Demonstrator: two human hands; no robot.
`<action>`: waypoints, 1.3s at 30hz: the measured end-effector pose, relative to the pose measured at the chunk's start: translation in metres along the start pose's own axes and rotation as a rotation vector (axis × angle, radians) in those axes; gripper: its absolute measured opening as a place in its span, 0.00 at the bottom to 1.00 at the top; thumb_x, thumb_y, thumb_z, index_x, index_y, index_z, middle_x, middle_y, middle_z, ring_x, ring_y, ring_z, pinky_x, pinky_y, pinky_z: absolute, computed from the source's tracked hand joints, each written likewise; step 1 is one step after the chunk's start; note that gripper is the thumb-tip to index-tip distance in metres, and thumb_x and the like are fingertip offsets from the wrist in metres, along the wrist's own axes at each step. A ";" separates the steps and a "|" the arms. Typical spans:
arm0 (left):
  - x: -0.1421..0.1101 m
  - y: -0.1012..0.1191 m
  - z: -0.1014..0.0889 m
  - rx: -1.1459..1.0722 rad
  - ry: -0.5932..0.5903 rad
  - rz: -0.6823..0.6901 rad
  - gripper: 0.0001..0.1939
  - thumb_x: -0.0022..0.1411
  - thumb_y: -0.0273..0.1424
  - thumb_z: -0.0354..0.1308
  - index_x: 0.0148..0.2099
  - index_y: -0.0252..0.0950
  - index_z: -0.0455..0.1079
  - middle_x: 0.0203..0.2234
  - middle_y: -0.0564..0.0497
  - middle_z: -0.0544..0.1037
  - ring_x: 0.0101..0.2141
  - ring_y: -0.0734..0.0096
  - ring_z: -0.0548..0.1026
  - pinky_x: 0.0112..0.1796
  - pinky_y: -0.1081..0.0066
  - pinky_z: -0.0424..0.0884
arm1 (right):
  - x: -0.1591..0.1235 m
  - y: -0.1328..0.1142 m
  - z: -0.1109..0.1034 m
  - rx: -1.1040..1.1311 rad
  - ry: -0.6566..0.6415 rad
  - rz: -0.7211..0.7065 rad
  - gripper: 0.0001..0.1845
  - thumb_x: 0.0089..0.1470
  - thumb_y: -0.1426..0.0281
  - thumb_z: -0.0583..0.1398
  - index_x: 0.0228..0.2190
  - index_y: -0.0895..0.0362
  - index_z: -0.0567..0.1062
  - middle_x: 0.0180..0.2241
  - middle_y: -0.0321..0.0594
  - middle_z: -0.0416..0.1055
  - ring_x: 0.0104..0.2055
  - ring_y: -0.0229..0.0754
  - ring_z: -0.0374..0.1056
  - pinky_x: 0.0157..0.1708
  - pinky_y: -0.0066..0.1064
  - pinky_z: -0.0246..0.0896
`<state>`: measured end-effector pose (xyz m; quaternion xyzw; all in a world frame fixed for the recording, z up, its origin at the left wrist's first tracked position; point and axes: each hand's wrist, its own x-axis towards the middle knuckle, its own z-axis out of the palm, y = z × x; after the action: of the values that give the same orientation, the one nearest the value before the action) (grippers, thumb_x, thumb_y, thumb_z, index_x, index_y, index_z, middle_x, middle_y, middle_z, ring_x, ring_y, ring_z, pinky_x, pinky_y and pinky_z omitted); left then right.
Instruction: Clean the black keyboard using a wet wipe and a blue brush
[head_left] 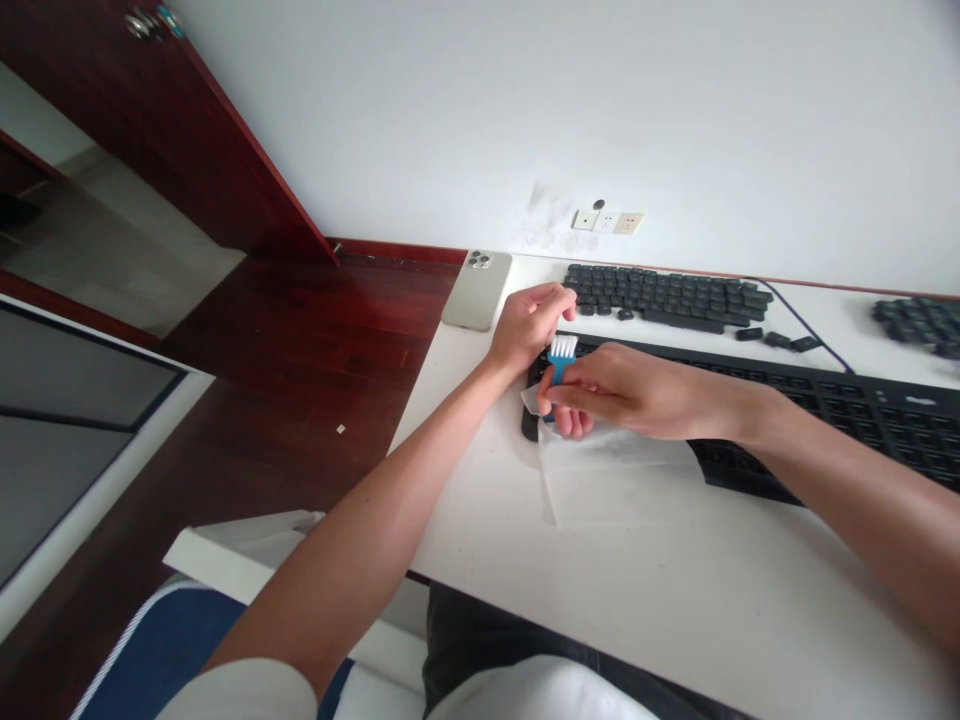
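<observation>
My right hand (pixel 600 390) grips a small blue brush (pixel 560 360), its white bristles pointing up and away from me. A thin white tissue (pixel 615 475) hangs from under the same hand and spreads over the desk and the near edge of a black keyboard (pixel 795 400). Just beyond the brush, my left hand (pixel 532 322) is closed with its fingers curled together above the keyboard's left end. What those fingers hold, if anything, is hidden. Behind the hands lie rows of loose black keycaps (pixel 660 295).
A pale phone (pixel 478 290) lies at the white desk's (pixel 480 510) back left corner. Further keycaps (pixel 919 325) are heaped at the far right, and a dark cable (pixel 806 325) runs between the groups. A wall with sockets (pixel 607 221) stands behind the desk.
</observation>
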<state>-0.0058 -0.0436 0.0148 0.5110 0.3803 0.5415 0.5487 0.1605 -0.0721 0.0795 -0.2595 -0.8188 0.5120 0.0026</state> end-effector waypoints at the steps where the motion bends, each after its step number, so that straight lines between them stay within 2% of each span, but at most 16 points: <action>1: 0.000 0.001 0.000 -0.007 0.001 -0.001 0.16 0.64 0.33 0.59 0.25 0.36 0.65 0.15 0.61 0.53 0.18 0.81 0.53 0.23 0.72 0.48 | 0.000 0.000 -0.002 -0.011 -0.001 -0.019 0.20 0.72 0.58 0.54 0.40 0.58 0.80 0.32 0.39 0.79 0.34 0.42 0.76 0.34 0.31 0.69; 5: -0.003 0.006 0.002 0.003 0.022 -0.025 0.15 0.65 0.32 0.58 0.25 0.36 0.64 0.16 0.60 0.55 0.18 0.81 0.54 0.23 0.73 0.49 | -0.002 0.001 -0.004 0.082 0.016 -0.082 0.18 0.71 0.59 0.56 0.44 0.58 0.81 0.32 0.40 0.79 0.33 0.41 0.75 0.34 0.31 0.68; 8: -0.005 0.009 0.004 0.025 0.040 -0.050 0.15 0.65 0.31 0.57 0.25 0.36 0.64 0.16 0.59 0.56 0.19 0.81 0.55 0.23 0.74 0.50 | -0.006 0.001 -0.006 0.150 0.038 -0.097 0.18 0.70 0.58 0.57 0.42 0.58 0.81 0.36 0.43 0.80 0.37 0.43 0.76 0.38 0.33 0.70; 11: -0.004 0.008 0.004 0.013 0.048 -0.063 0.16 0.66 0.32 0.58 0.25 0.36 0.64 0.15 0.61 0.53 0.18 0.81 0.54 0.22 0.74 0.49 | -0.007 0.003 -0.008 0.091 -0.007 -0.085 0.19 0.71 0.58 0.56 0.40 0.57 0.81 0.39 0.43 0.81 0.40 0.45 0.76 0.41 0.34 0.70; 14: -0.002 0.005 0.003 -0.004 0.038 -0.055 0.16 0.66 0.33 0.58 0.25 0.36 0.65 0.14 0.61 0.51 0.17 0.82 0.53 0.22 0.75 0.49 | -0.005 0.006 -0.008 0.069 -0.046 -0.058 0.23 0.72 0.56 0.53 0.41 0.57 0.81 0.36 0.42 0.79 0.37 0.44 0.75 0.39 0.34 0.69; 18: -0.001 0.004 0.002 -0.014 0.030 -0.062 0.17 0.66 0.34 0.58 0.25 0.37 0.64 0.14 0.62 0.50 0.16 0.82 0.52 0.21 0.75 0.49 | -0.005 0.008 -0.004 -0.014 -0.028 -0.070 0.22 0.72 0.57 0.52 0.43 0.57 0.80 0.35 0.41 0.79 0.37 0.43 0.75 0.38 0.34 0.68; 23: -0.003 0.006 0.003 -0.014 0.032 -0.073 0.17 0.67 0.34 0.58 0.26 0.37 0.65 0.14 0.62 0.51 0.16 0.82 0.52 0.21 0.75 0.49 | -0.010 0.008 0.000 -0.084 -0.017 -0.156 0.18 0.73 0.58 0.52 0.45 0.53 0.78 0.40 0.38 0.80 0.40 0.42 0.76 0.42 0.33 0.68; 30: -0.003 0.007 0.003 0.004 0.039 -0.091 0.17 0.68 0.34 0.58 0.26 0.36 0.64 0.15 0.62 0.52 0.16 0.83 0.52 0.21 0.76 0.50 | -0.013 0.004 -0.001 -0.127 -0.005 -0.122 0.16 0.71 0.59 0.53 0.45 0.51 0.78 0.41 0.38 0.80 0.41 0.46 0.76 0.43 0.36 0.68; 39: -0.003 0.006 0.002 0.017 0.030 -0.072 0.17 0.68 0.34 0.58 0.26 0.36 0.65 0.15 0.62 0.51 0.16 0.83 0.52 0.21 0.74 0.49 | -0.008 0.002 0.005 -0.203 -0.003 -0.106 0.20 0.74 0.58 0.50 0.46 0.52 0.78 0.39 0.39 0.80 0.40 0.44 0.75 0.41 0.36 0.66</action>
<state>-0.0055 -0.0477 0.0206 0.4934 0.4111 0.5258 0.5577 0.1673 -0.0785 0.0774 -0.2141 -0.8789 0.4261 0.0020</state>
